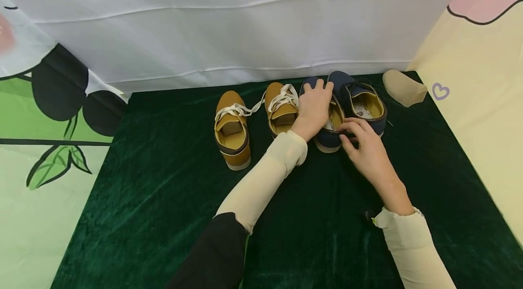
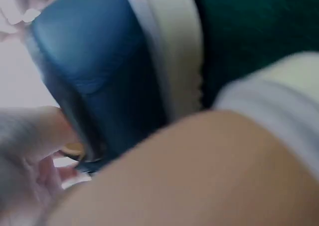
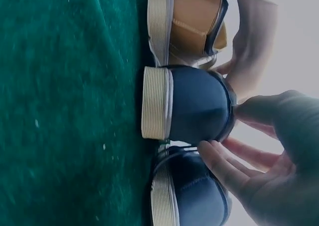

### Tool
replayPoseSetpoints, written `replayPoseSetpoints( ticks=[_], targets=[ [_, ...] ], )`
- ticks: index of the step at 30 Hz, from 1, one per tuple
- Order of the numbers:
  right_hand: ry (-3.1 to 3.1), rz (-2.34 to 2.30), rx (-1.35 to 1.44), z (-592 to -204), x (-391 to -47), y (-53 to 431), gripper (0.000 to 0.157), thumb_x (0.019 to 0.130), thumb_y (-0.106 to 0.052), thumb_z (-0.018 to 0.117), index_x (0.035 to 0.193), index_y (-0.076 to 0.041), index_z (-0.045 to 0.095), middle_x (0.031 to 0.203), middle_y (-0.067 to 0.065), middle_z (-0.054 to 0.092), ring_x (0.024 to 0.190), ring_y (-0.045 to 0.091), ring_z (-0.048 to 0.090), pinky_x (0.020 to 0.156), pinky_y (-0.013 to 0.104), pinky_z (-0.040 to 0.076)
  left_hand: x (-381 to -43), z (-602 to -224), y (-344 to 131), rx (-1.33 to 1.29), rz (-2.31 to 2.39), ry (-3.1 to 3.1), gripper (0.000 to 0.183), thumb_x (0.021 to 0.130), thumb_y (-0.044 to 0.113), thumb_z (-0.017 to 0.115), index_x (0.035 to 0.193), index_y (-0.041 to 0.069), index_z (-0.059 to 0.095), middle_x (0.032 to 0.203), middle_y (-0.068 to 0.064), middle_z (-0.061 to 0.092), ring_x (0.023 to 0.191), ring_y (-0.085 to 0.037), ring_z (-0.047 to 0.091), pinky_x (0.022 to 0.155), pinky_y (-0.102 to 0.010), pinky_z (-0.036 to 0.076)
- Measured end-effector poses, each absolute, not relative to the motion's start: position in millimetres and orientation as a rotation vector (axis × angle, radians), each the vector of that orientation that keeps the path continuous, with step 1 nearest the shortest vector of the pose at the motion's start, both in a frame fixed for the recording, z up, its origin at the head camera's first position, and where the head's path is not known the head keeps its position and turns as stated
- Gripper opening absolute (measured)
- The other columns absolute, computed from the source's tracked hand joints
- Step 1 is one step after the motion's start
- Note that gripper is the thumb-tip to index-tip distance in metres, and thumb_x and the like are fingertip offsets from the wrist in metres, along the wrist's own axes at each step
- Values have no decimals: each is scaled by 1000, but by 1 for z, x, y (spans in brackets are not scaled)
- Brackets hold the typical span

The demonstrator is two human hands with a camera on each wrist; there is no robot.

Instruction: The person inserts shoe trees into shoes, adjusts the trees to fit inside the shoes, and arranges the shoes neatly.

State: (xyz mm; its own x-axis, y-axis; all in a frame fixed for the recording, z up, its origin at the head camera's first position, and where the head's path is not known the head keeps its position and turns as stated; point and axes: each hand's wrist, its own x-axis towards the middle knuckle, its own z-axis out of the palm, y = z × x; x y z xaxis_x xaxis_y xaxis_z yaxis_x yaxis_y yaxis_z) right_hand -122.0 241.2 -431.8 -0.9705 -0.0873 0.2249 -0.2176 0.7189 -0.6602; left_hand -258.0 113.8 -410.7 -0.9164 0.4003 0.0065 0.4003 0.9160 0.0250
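Observation:
Two navy shoes with cream soles stand side by side at the back of the green cloth. My left hand (image 1: 313,109) comes from above and holds the front of the left navy shoe (image 1: 327,141), fingers spread over its toe and thumb hidden. At the heel end of that shoe, my right hand (image 1: 365,150) grips the collar, thumb and fingertips touching its edge in the right wrist view. The other navy shoe (image 1: 376,121) is right beside it, near my right fingers. The left wrist view is blurred, showing the navy shoe (image 2: 114,51) close up.
Left of the navy pair are two tan shoes with white laces, the outer tan shoe (image 1: 239,159) and the inner tan shoe (image 1: 274,93). A beige folded piece (image 1: 402,88) lies at the back right corner. White cloth (image 1: 245,39) hangs behind the green cloth (image 1: 163,216).

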Motion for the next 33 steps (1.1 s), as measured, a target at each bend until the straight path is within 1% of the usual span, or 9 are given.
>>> replayPoseSetpoints(
  ticks=[2, 4, 8, 11, 16, 20, 23, 28, 33],
  targets=[
    [-2754, 1083, 239, -430, -122, 244, 25, 104, -8, 61, 128, -3, 64, 142, 20, 56, 118, 39, 61, 96, 60, 54, -256, -405, 111, -628, -90, -3094, 50, 105, 25, 61, 152, 24, 44, 152, -4, 49, 130, -32, 53, 94, -39, 59],
    [-2753, 1080, 224, -427, -122, 247, 25, 105, -9, 60, 129, -3, 63, 139, 20, 57, 117, 39, 61, 97, 60, 54, -252, -398, 110, -591, -145, -3128, 48, 105, 26, 59, 151, 24, 46, 150, -5, 51, 130, -31, 53, 102, -43, 55],
    [-2720, 1061, 171, -422, -123, 256, 24, 105, -8, 58, 128, -3, 64, 132, 19, 60, 115, 36, 62, 96, 57, 55, -243, -384, 113, -525, -326, -3160, 43, 104, 28, 59, 146, 22, 50, 143, -7, 53, 133, -33, 48, 113, -54, 41],
    [-2685, 1032, 142, -420, -124, 265, 24, 105, -7, 58, 127, -2, 65, 127, 20, 62, 111, 36, 63, 92, 57, 55, -237, -378, 119, -559, -501, -3109, 38, 106, 29, 56, 143, 25, 52, 144, -4, 51, 139, -31, 43, 115, -55, 35],
    [-2667, 1019, 104, -418, -127, 279, 25, 105, -8, 57, 127, -1, 65, 124, 22, 62, 110, 40, 64, 91, 57, 53, -236, -384, 131, -689, -589, -3026, 37, 109, 40, 52, 145, 31, 54, 153, 4, 49, 148, -26, 41, 115, -48, 40],
    [-2686, 1017, 56, -416, -128, 288, 26, 105, -9, 56, 128, -1, 64, 129, 23, 60, 113, 41, 61, 93, 60, 51, -240, -396, 142, -702, -576, -3036, 41, 107, 48, 52, 144, 31, 53, 154, 4, 49, 144, -24, 47, 112, -46, 41],
    [-2698, 999, 36, -416, -129, 295, 26, 105, -10, 55, 128, 0, 64, 131, 24, 60, 114, 42, 59, 93, 60, 50, -244, -403, 152, -672, -517, -3048, 43, 106, 52, 51, 144, 30, 53, 154, 2, 50, 139, -24, 52, 111, -49, 41],
    [-2725, 967, 20, -417, -134, 306, 26, 106, -11, 54, 127, 1, 64, 128, 26, 59, 113, 44, 56, 93, 61, 48, -246, -408, 165, -605, -376, -3040, 48, 106, 54, 51, 147, 30, 51, 152, -1, 51, 131, -28, 56, 108, -55, 43],
    [-2758, 930, -2, -421, -138, 318, 28, 106, -11, 52, 128, 2, 62, 125, 29, 58, 113, 48, 56, 91, 64, 47, -247, -411, 169, -567, -318, -3022, 45, 108, 48, 50, 148, 29, 51, 149, -1, 52, 123, -27, 60, 104, -55, 46]
  ],
)
